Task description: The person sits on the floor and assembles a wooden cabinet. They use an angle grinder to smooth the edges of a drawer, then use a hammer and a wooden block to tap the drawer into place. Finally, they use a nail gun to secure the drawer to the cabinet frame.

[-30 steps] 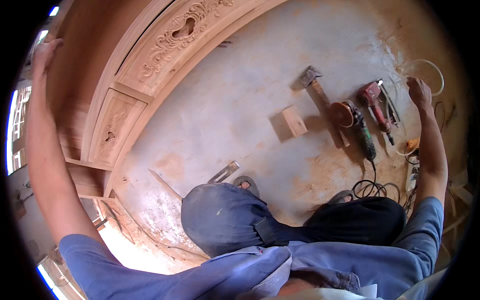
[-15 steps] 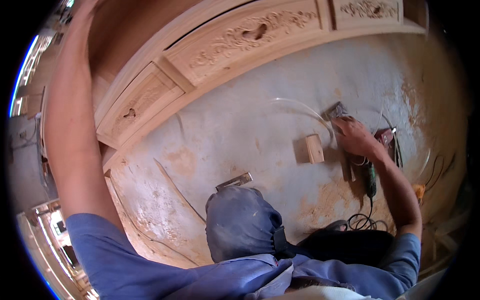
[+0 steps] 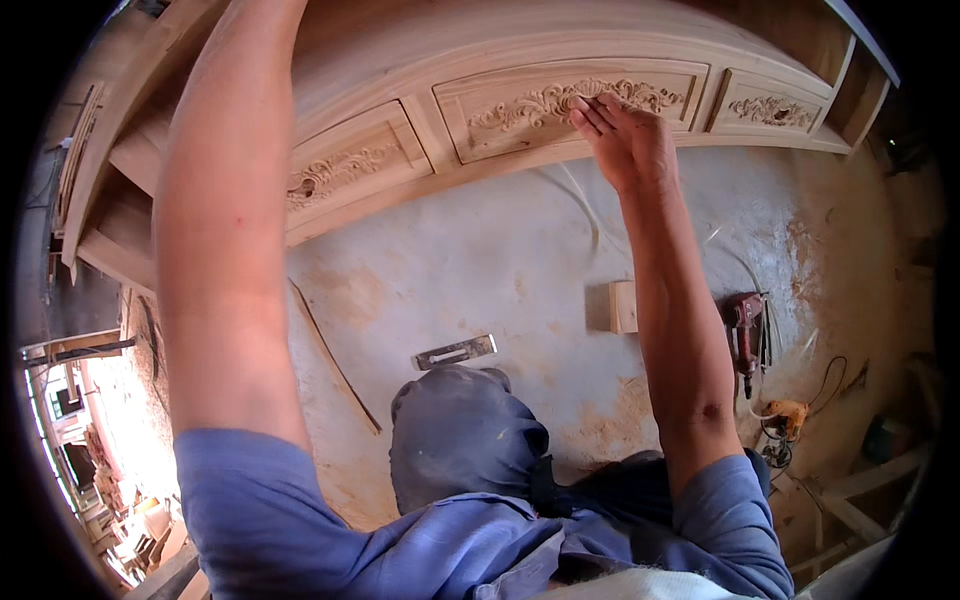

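My right hand (image 3: 632, 148) is raised in front of the middle drawer front (image 3: 510, 138) of a long wooden cabinet. Its fingers are drawn together over the carved scrollwork (image 3: 520, 108); anything between them is too small or hidden to make out, and contact with the wood cannot be told. My left forearm (image 3: 228, 220) reaches up past the left drawer front (image 3: 355, 150), and the left hand lies beyond the upper edge of the view. Further right, another carved drawer front (image 3: 772, 108) is visible.
A small wooden block (image 3: 622, 307) stands on the grey floor (image 3: 450, 250) beside my right forearm. A flat metal piece with a slot (image 3: 455, 352) lies near my knee (image 3: 465, 435). To the right are a red power tool (image 3: 744, 325), an orange tool (image 3: 787, 418) and cords.
My right hand has risen from the dark item on the floor to the middle drawer front. The view has shifted, and the left arm now appears further right.
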`<state>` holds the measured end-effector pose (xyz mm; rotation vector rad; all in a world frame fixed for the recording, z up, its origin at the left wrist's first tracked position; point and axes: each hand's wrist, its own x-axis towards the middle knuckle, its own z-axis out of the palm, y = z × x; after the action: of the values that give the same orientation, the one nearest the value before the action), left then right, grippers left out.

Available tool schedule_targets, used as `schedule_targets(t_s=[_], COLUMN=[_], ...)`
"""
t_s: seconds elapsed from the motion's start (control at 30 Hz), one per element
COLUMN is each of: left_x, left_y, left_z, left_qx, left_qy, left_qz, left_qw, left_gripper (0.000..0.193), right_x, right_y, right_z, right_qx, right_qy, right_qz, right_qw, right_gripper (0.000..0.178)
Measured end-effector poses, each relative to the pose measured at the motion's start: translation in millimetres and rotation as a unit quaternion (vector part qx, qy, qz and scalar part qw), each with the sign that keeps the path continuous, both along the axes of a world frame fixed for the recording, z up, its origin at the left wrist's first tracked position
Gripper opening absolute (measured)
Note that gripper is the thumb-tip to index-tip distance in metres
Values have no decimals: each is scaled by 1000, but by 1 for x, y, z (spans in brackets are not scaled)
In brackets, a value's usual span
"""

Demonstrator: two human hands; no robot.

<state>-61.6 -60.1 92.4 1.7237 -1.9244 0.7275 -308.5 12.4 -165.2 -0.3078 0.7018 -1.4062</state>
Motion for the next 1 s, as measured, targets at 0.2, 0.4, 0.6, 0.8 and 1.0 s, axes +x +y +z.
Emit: schedule_targets(t_s=[0.2, 0.4, 0.6, 0.8, 1.0], left_x=[-9, 3, 4, 4, -14], left_y=[-1, 19, 32, 61, 50], left_z=[10, 7, -5, -3, -24], left_qx=[-4, -64, -168, -133, -78], left_qy=[-61, -109, -146, -141, -74], left_qz=[-44, -64, -108, -117, -115], left_qw=[997, 990, 969, 974, 988], left_gripper=[43, 43, 54, 53, 56], right_x=[-1, 5, -2, 17, -3], right_y=[-7, 4, 16, 12, 9], right_z=[-23, 1, -7, -10, -84], right_qx=[39, 62, 82, 89, 86], right_qy=[-70, -29, -105, -147, -85], right_qz=[-32, -37, -53, -37, -69], right_qw=[996, 997, 990, 984, 990], right_gripper=[23, 26, 46, 25, 17])
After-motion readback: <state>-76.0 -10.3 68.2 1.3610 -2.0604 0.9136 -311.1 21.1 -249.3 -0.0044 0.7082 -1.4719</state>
